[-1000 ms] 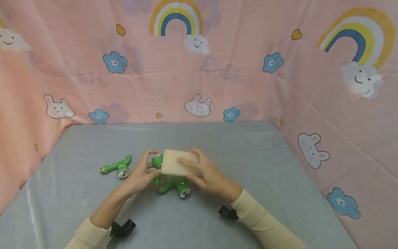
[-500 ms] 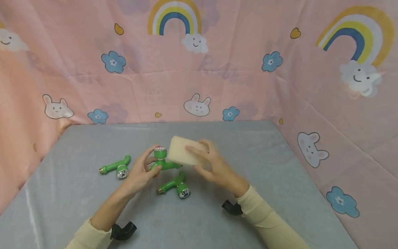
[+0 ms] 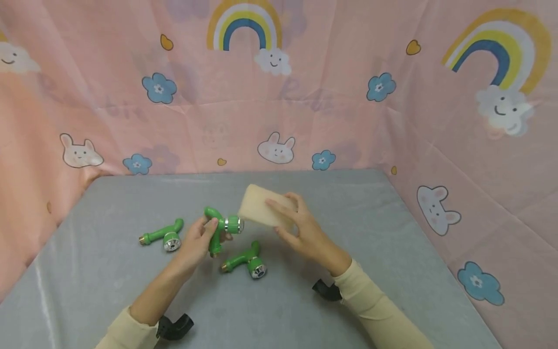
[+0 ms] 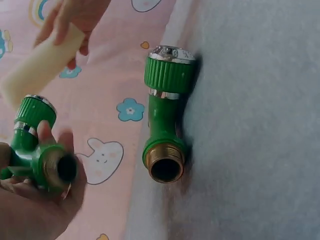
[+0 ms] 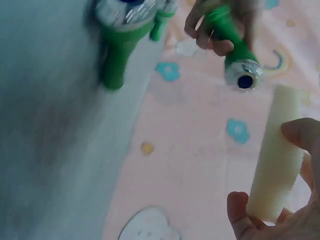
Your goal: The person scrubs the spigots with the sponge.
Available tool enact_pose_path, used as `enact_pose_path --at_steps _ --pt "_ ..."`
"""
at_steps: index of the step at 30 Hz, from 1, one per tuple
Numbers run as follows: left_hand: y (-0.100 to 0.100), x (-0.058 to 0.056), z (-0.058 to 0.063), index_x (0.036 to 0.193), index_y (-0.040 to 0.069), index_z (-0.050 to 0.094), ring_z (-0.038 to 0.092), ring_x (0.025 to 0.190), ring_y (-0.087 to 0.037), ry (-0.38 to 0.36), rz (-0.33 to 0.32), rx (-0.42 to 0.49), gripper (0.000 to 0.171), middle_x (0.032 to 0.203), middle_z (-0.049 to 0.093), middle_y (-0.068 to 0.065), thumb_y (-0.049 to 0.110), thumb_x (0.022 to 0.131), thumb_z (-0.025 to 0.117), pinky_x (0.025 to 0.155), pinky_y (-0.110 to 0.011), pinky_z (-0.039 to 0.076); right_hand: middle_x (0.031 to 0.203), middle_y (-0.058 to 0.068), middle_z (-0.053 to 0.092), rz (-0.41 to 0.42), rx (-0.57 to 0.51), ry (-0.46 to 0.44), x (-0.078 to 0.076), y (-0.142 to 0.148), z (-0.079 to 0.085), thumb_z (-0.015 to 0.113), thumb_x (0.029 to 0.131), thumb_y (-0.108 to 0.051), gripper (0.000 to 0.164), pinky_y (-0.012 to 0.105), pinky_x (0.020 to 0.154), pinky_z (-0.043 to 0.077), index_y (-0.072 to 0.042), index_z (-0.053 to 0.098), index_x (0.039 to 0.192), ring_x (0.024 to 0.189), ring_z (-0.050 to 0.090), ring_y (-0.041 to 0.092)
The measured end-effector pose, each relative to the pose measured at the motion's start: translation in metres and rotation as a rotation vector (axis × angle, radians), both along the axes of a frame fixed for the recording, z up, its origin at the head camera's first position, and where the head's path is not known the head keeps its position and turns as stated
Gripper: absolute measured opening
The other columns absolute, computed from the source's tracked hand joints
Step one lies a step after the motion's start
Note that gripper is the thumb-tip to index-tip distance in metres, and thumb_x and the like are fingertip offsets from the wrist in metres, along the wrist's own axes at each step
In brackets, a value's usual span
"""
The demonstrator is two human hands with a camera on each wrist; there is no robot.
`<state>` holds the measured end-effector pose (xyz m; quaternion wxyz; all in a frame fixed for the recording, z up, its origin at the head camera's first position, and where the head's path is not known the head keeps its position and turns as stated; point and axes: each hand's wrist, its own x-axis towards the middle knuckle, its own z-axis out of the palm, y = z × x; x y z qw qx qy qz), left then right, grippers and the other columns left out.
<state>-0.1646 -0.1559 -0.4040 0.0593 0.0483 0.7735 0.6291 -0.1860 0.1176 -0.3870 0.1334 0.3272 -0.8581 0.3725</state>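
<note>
My left hand grips a green tap above the table, its ribbed knob with silver cap pointing right and its brass threaded end down. My right hand pinches a cream block-shaped sponge between thumb and fingers. The sponge's lower left corner is right by the knob in the head view. In the right wrist view, the sponge appears edge-on, apart from the held tap. Two matching green taps lie on the table: one just below the hands, another to their left.
A grey cloth covers the table. Pink printed curtain rises behind and along both sides. Black curved pieces stick out beneath both wrists.
The sponge, earlier overlapping the held tap, has moved right and up and tilted. My left hand has turned the tap so its knob points right instead of up.
</note>
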Motion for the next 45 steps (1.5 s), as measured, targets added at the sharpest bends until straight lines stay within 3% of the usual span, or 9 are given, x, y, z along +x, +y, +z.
enact_pose_path --at_steps 5,12,19,24,29,32,35,38,45 --pt "0.005 0.004 0.000 0.115 -0.002 0.049 0.054 0.062 -0.009 0.044 -0.204 0.034 0.036 0.079 0.056 -0.003 0.028 0.113 0.030 0.052 -0.022 0.047 0.144 0.023 0.039 0.111 0.016 0.059 0.010 -0.012 0.001 0.069 0.094 -0.013 0.057 0.045 0.089 0.057 -0.019 0.052 0.148 0.124 0.051 0.038" --pt "0.001 0.008 0.005 0.155 -0.002 0.027 0.049 0.075 -0.009 0.048 -0.342 0.022 0.047 0.098 0.050 -0.010 0.016 0.111 0.027 0.060 -0.022 0.044 0.147 0.024 0.035 0.002 0.038 -0.056 -0.001 -0.004 -0.009 0.068 0.095 -0.010 0.056 0.050 0.095 0.054 -0.021 0.053 0.148 0.124 0.051 0.040" --pt "-0.006 0.007 0.007 0.158 -0.004 0.024 0.054 0.093 -0.018 0.117 -0.387 -0.051 0.051 0.113 0.057 -0.017 0.010 0.110 0.033 0.077 -0.028 0.048 0.148 0.024 0.035 -0.010 -0.101 -0.067 -0.004 0.008 0.002 0.068 0.093 -0.008 0.056 0.052 0.097 0.051 -0.017 0.054 0.147 0.128 0.047 0.041" --pt "-0.003 0.004 0.001 0.142 -0.003 0.054 0.065 0.113 -0.019 0.278 -0.328 -0.232 0.042 0.133 0.065 -0.022 0.007 0.101 0.058 0.092 -0.025 0.055 0.146 0.022 0.039 0.116 -0.070 -0.026 0.007 0.000 0.007 0.068 0.094 -0.014 0.056 0.046 0.092 0.054 -0.019 0.054 0.147 0.127 0.049 0.037" --pt "-0.005 0.003 -0.003 0.128 0.002 0.068 0.061 0.085 -0.010 0.337 -0.171 -0.350 0.034 0.121 0.073 -0.016 0.007 0.094 0.069 0.068 -0.022 0.052 0.148 0.023 0.037 0.119 0.029 -0.102 0.006 -0.002 0.001 0.065 0.095 -0.012 0.054 0.044 0.091 0.054 -0.021 0.054 0.147 0.128 0.049 0.038" --pt "-0.010 0.002 -0.003 0.131 0.006 0.068 0.067 0.093 -0.020 0.356 -0.115 -0.417 0.034 0.125 0.072 -0.016 0.006 0.096 0.066 0.073 -0.030 0.057 0.147 0.025 0.038 0.065 0.054 -0.131 0.000 0.005 -0.001 0.067 0.092 -0.008 0.054 0.047 0.091 0.053 -0.019 0.058 0.145 0.125 0.050 0.040" --pt "-0.014 0.002 -0.003 0.134 0.007 0.066 0.066 0.118 -0.034 0.362 -0.133 -0.506 0.036 0.131 0.068 -0.017 0.002 0.099 0.060 0.090 -0.044 0.059 0.145 0.026 0.041 0.018 0.059 -0.119 -0.004 0.010 -0.002 0.069 0.089 -0.007 0.054 0.048 0.090 0.052 -0.018 0.061 0.142 0.121 0.053 0.041" --pt "-0.012 0.003 -0.002 0.139 0.006 0.061 0.067 0.116 -0.035 0.357 -0.163 -0.552 0.042 0.130 0.069 -0.017 -0.001 0.097 0.060 0.090 -0.049 0.059 0.144 0.026 0.042 0.031 0.065 -0.103 -0.003 0.007 -0.004 0.070 0.089 -0.011 0.055 0.046 0.091 0.052 -0.020 0.061 0.142 0.122 0.053 0.040" --pt "-0.002 0.005 -0.001 0.146 0.006 0.044 0.070 0.112 -0.036 0.382 -0.096 -0.446 0.065 0.114 0.076 -0.013 0.001 0.088 0.075 0.099 -0.060 0.052 0.146 0.021 0.043 0.087 0.157 -0.034 0.008 -0.017 -0.014 0.074 0.092 -0.017 0.058 0.045 0.094 0.055 -0.026 0.056 0.146 0.126 0.051 0.034"
